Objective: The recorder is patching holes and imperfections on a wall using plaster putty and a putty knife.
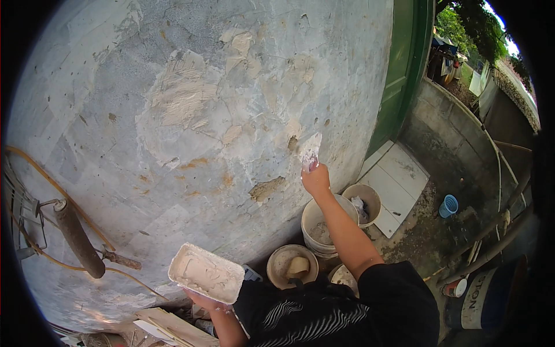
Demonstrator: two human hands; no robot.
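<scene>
My right hand (pixel 315 180) is closed round the handle of a putty knife (pixel 311 147), whose blade is smeared white. The blade is at the grey plastered wall (pixel 219 121), beside a small chipped hole (pixel 292 142); whether it touches cannot be made out. Cream filler patches (pixel 182 92) and a larger bare chip (pixel 267 188) mark the wall. Low on the left, my left hand (pixel 209 301) holds a rectangular tub (pixel 207 273) of cream putty from beneath. Most of that hand's fingers are hidden under the tub.
Several buckets (pixel 315 228) stand along the wall's foot below my right arm. A paint roller (pixel 78 238) and a yellow hose (pixel 60 194) are at the left. Right are a green door (pixel 399 75), pale tiles (pixel 394 184), a blue plastic basket (pixel 448 206) and a drum (pixel 483 298).
</scene>
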